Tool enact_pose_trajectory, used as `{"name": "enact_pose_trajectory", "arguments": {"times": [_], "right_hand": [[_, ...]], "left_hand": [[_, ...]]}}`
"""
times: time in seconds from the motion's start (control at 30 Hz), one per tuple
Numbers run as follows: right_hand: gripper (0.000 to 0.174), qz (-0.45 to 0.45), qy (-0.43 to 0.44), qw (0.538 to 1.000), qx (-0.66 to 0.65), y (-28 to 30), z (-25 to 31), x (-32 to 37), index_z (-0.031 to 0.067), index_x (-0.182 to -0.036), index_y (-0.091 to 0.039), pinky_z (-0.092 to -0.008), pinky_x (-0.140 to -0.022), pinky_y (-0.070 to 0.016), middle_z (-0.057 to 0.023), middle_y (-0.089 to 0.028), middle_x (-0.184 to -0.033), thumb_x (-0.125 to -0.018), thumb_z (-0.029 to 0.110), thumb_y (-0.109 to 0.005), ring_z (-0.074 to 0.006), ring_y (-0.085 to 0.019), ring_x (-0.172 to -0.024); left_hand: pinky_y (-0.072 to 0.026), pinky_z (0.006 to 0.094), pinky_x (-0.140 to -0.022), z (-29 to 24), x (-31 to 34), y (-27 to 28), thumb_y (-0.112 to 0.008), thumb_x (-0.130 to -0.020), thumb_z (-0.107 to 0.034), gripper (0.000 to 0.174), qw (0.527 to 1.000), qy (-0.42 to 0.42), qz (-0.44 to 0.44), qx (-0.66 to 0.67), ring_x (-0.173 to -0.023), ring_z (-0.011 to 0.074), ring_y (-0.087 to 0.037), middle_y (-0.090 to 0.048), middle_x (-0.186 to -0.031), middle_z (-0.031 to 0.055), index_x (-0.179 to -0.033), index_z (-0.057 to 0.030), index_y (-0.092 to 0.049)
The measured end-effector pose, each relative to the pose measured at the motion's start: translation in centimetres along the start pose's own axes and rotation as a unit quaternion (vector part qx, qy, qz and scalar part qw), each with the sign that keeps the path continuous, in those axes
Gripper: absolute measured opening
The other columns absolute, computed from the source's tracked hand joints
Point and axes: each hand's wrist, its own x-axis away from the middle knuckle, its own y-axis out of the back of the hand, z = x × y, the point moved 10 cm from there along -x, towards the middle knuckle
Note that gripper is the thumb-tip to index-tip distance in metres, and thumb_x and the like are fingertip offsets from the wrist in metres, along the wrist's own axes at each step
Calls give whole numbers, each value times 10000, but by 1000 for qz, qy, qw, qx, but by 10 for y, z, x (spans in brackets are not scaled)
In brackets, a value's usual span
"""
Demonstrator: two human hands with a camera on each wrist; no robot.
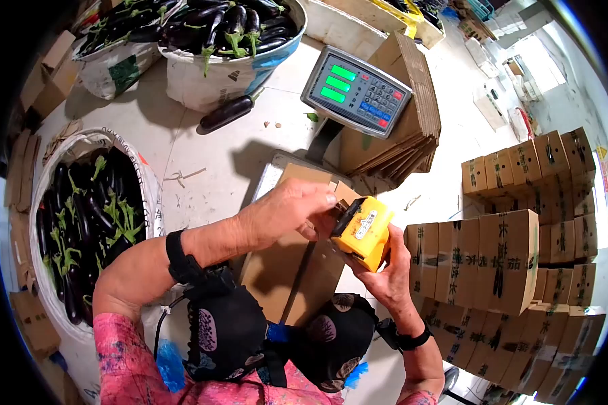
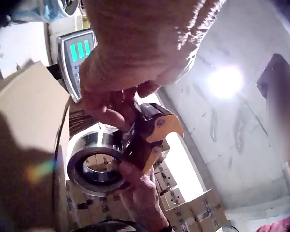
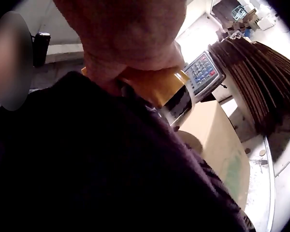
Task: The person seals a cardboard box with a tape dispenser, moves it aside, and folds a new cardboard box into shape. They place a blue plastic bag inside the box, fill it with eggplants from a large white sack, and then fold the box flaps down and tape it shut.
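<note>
My right hand [image 1: 390,275] grips a yellow tape dispenser [image 1: 375,233] with a black front end and a white label. In the left wrist view the wide tape roll [image 2: 97,140] shows on its side. My left hand [image 1: 284,212] has its fingers bent, the fingertips pinching at the dispenser's black end. I cannot tell whether a tape end is between them. Just below both hands is a closed cardboard box [image 1: 273,280], with a dark seam along its top. It rests on the platform of a scale, whose display [image 1: 357,91] has green-lit screens.
Behind the scale display stand flattened cartons [image 1: 412,101]. Sealed printed boxes [image 1: 500,263] are stacked at the right. A sack of eggplants [image 1: 152,192] stands at the left, with more eggplant containers [image 1: 189,77] at the back. One loose eggplant [image 1: 226,115] lies on the floor.
</note>
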Motion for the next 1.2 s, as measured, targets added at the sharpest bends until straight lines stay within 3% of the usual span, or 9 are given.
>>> {"name": "enact_pose_trajectory", "arguments": {"times": [0.1,0.37,0.5,0.63,0.8,0.9,1.03,1.17,1.2], "right_hand": [[684,3,3,1000,5,-6,12,-4,12,-1282,-496,-359,-862,-529,-190,-668,-1066,-691,93,-831,-284,-678,-972],[602,82,52,990,100,-29,34,-23,3,-1232,-538,-405,-787,-532,-216,-642,-981,-745,246,-795,-364,-657,-880],[622,165,23,971,174,-49,43,-30,7,-1225,-541,-405,-804,-545,-205,-654,-983,-745,284,-824,-348,-673,-890],[637,213,-3,939,269,-45,35,-22,18,-1227,-547,-410,-814,-556,-213,-663,-1005,-733,291,-842,-367,-679,-908],[642,228,-11,927,299,-49,29,-12,25,-1234,-549,-427,-808,-558,-205,-661,-1025,-706,258,-832,-382,-671,-899],[654,237,-14,916,324,-52,29,-14,24,-1239,-546,-434,-807,-558,-201,-660,-1028,-700,255,-835,-382,-670,-902],[629,234,22,915,326,-58,34,-18,48,-1231,-529,-425,-674,-530,-168,-612,-882,-723,269,-826,-349,-641,-789],[614,236,21,912,336,-65,31,-22,51,-1225,-533,-432,-659,-530,-171,-613,-876,-741,298,-817,-356,-645,-770],[612,230,23,913,335,-65,30,-21,52,-1226,-533,-433,-656,-530,-171,-612,-874,-744,305,-814,-357,-646,-766]], "left_hand": [[-511,217,-683,2,3,5,-541,-1031,-329,309,999,-13,8,-29,-741,59,-609,-649,-806,-20,-973,-54,-671],[-445,221,-563,12,17,55,-572,-1015,-190,234,972,-130,-115,-158,-622,49,-538,-590,-691,-21,-915,-6,-677],[-413,216,-516,36,40,96,-588,-988,-178,211,975,-104,-172,-96,-567,34,-488,-553,-653,-33,-868,-28,-677],[-340,211,-513,84,87,198,-613,-970,-229,223,946,-85,-313,10,-540,39,-412,-481,-619,-54,-874,-30,-646],[-352,201,-531,127,94,209,-629,-981,-254,268,942,-87,-314,81,-552,35,-449,-494,-619,-58,-776,-84,-603],[-341,208,-523,131,88,209,-641,-975,-262,277,930,-121,-343,48,-557,34,-434,-470,-623,-68,-759,-97,-587],[-318,202,-527,167,77,211,-629,-984,-285,288,925,-105,-365,-9,-583,28,-416,-459,-658,-61,-786,-80,-581],[-365,272,-538,177,71,209,-625,-966,-266,331,861,-131,-443,-212,-581,92,-412,-468,-613,-1,-765,-9,-572],[-387,312,-555,169,69,201,-622,-955,-249,317,857,-106,-446,-233,-589,124,-417,-463,-617,55,-784,13,-572]]}}
